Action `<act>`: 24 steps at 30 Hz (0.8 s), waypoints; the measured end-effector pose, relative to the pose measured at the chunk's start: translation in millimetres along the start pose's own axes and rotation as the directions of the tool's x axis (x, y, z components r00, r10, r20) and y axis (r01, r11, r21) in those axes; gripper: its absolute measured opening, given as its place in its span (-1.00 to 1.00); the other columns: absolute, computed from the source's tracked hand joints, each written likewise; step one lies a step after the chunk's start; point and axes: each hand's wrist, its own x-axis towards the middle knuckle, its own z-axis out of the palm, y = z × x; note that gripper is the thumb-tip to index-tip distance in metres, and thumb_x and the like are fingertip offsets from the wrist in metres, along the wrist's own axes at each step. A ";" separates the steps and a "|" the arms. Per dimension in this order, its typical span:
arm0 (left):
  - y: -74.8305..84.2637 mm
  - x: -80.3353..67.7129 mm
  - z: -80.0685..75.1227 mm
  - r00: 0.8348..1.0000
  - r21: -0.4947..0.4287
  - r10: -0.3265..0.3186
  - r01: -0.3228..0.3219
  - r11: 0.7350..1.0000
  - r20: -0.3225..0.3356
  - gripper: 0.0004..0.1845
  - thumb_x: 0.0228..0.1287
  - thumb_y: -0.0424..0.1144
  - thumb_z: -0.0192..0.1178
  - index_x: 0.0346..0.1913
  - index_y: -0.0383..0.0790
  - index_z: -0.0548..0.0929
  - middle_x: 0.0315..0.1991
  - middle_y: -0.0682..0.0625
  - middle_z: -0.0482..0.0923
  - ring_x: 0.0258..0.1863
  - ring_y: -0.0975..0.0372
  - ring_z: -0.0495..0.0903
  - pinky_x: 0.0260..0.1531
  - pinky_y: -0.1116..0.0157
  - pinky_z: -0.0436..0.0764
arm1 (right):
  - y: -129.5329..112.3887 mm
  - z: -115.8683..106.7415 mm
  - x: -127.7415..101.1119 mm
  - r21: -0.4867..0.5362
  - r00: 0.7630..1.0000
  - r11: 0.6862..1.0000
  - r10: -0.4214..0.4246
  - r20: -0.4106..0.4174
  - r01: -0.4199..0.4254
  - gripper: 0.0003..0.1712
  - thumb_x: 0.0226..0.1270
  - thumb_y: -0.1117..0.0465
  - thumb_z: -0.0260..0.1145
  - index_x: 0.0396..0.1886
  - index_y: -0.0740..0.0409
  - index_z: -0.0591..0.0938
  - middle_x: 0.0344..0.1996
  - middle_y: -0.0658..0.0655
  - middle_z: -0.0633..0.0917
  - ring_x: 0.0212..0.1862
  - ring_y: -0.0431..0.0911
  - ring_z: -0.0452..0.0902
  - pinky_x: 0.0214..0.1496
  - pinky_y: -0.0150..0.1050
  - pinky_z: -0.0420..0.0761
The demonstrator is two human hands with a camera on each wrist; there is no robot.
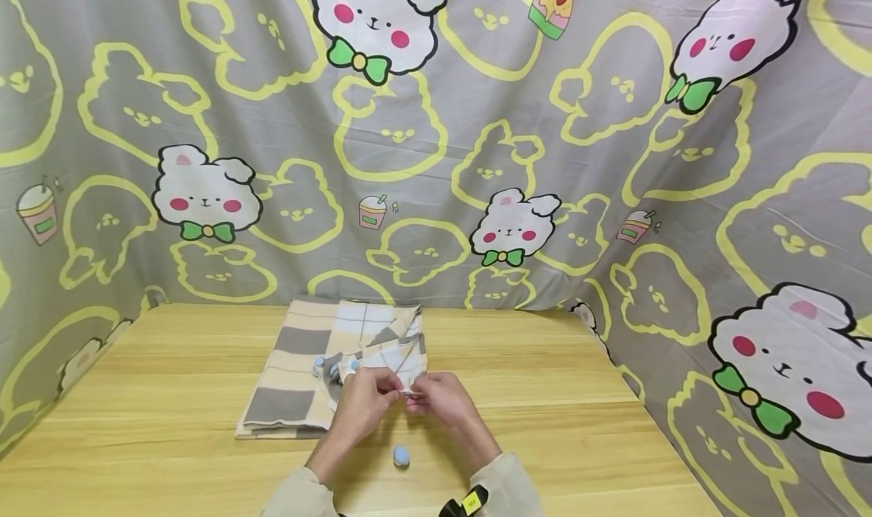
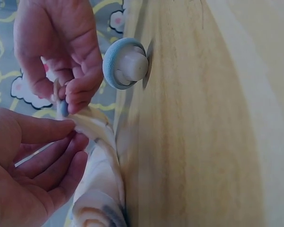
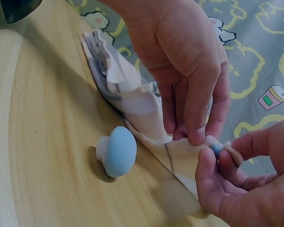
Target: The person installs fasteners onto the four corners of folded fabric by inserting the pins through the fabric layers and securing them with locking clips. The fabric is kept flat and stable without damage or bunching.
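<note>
A folded checked cloth [image 1: 306, 365] lies on the wooden table [image 1: 579, 396]. My left hand [image 1: 390, 387] pinches its near corner; the right wrist view shows these fingers [image 3: 189, 135] pressing the cloth's [image 3: 132, 94] edge. Right beside it, my right hand [image 1: 418, 397] pinches a small blue peg [image 3: 217, 149] against that same corner. In the left wrist view the right hand [image 2: 68, 97] holds the peg [image 2: 63, 108] above my left hand [image 2: 73, 135]. A blue mushroom-shaped peg [image 1: 401, 456] [image 2: 125, 64] [image 3: 116, 151] lies loose on the table just in front of the hands.
Several more blue pegs [image 1: 334, 367] sit on the cloth behind my hands. A cartoon-print grey and yellow curtain [image 1: 436, 161] walls in the table at the back and on both sides. A black and yellow wrist device [image 1: 466, 502] shows at the bottom edge.
</note>
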 end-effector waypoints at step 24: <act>9.1 -0.4 -9.4 0.999 0.013 -0.040 0.040 0.999 -0.013 -0.87 0.10 -0.42 0.45 -0.42 -0.15 0.71 -0.50 0.10 0.70 -0.49 0.33 0.59 -0.41 0.31 0.57 | 2.0 -3.0 2.8 0.095 1.000 0.995 -0.014 0.027 0.012 -0.74 0.40 0.38 0.22 -0.09 0.58 0.57 -0.41 0.12 0.73 -0.39 -0.21 0.68 -0.22 -0.36 0.71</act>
